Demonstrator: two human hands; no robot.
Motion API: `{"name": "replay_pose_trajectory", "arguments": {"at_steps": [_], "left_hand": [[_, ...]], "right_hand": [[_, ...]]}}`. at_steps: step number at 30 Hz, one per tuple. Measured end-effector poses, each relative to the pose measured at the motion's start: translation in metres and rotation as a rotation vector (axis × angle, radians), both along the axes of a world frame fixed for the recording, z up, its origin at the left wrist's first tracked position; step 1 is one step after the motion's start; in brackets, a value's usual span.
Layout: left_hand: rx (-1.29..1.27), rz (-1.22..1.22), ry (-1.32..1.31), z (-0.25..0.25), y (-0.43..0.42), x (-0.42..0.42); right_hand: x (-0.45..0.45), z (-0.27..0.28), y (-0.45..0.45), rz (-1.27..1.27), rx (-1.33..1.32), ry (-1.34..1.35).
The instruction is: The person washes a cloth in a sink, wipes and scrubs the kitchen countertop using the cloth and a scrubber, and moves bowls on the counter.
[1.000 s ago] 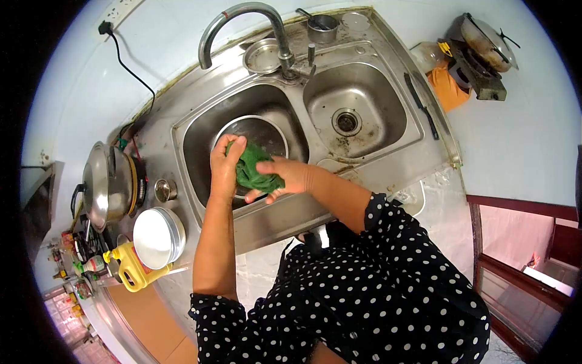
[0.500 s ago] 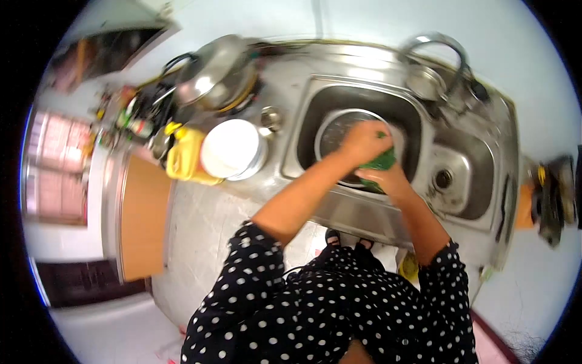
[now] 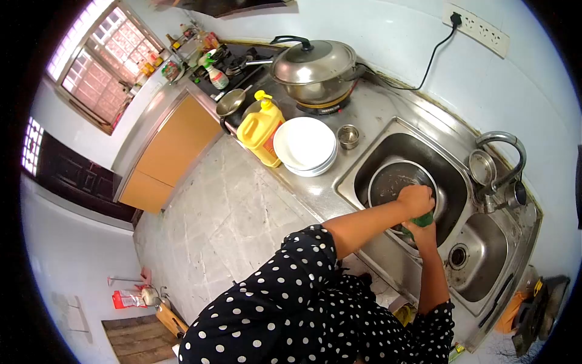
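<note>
My left hand [image 3: 416,200] is closed over the top of a crumpled green cloth [image 3: 423,219], above a round metal basin [image 3: 388,176]. Just below it, my right hand [image 3: 423,233] grips the lower part of the same cloth. Much of the cloth is hidden by my fingers. The basin sits inside the larger sink bowl [image 3: 451,188], with wet specks or suds on its dark inner surface.
A curved faucet [image 3: 506,138] and a small metal cup [image 3: 482,167] stand behind the smaller sink bowl [image 3: 485,255]. Left of the sink are stacked white bowls [image 3: 305,144], a yellow pump jug [image 3: 260,133], a small steel cup [image 3: 348,136] and a lidded pan [image 3: 314,70].
My head view has turned left, bringing the window, wall socket and more floor into sight. Both hands stay closed on the green cloth over the basin, nearer its front right rim.
</note>
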State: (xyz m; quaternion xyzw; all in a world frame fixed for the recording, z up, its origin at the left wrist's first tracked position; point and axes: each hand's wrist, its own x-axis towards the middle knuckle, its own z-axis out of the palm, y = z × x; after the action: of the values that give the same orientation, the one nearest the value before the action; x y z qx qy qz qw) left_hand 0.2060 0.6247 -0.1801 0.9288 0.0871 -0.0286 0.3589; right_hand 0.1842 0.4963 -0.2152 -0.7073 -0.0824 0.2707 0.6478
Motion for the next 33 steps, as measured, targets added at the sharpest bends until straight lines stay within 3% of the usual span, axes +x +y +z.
{"name": "replay_pose_trajectory", "arguments": {"at_steps": [3,9,11,15,18,20,21,26,33], "left_hand": [[-0.046,0.029,0.008,0.002,0.012,-0.018],[-0.065,0.043,-0.055,0.015,0.051,-0.07],[-0.084,0.057,-0.021,0.027,0.068,-0.093],[-0.289,0.003,-0.014,0.05,0.095,-0.146],[-0.513,0.019,-0.077,0.063,0.118,-0.193],[-0.46,0.048,-0.254,0.061,0.133,-0.237],[-0.401,0.096,-0.443,0.061,0.152,-0.259],[-0.508,0.29,-0.504,0.071,0.239,-0.392],[-0.402,0.588,-0.498,0.081,0.35,-0.555]], "right_hand": [[-0.001,0.013,-0.009,0.173,0.045,0.058],[0.01,0.005,-0.01,0.202,0.091,0.072],[0.005,0.017,-0.005,0.143,0.126,0.101],[-0.025,0.061,0.014,0.278,0.206,0.049],[-0.062,0.091,0.033,0.304,0.208,-0.014],[-0.084,0.097,0.047,0.393,0.23,0.0],[-0.104,0.111,0.064,0.495,0.13,-0.148],[-0.199,0.127,0.16,0.816,0.076,-0.096],[-0.292,0.116,0.287,0.952,0.031,-0.068]]}}
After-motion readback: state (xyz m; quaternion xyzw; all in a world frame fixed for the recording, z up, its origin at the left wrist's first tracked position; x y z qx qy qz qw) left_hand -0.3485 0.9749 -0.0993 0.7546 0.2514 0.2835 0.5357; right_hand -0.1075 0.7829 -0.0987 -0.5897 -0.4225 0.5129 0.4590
